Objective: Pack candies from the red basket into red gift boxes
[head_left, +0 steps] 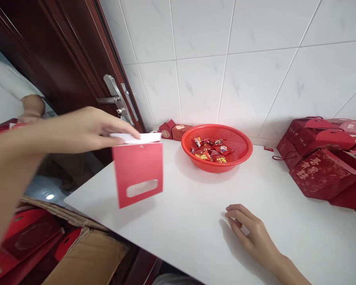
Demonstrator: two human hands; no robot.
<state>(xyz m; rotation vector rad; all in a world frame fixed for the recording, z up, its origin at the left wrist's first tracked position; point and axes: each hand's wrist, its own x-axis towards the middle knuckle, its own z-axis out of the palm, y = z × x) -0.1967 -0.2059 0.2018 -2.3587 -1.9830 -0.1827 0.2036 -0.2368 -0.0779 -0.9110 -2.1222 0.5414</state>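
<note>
My left hand [99,128] is closed on the white upper edge of a red paper gift box [139,166], thumb below and fingers on top. The box hangs above the left part of the white table [184,221], its red panel with an oval cut-out near the bottom facing me. Low over the table's front right, my right hand [252,233] holds nothing; its fingers are loosely bent and apart. Beyond both hands stands a red plastic basket [216,168] with several wrapped candies [209,152] in it.
Dark red gift boxes [320,174] pile up at the right. Two small red boxes [173,132] sit by the tiled wall. Below the table's left edge is an open cardboard box [89,257] with red packaging. A co-worker's arm [32,105] shows beside the wooden door [68,51].
</note>
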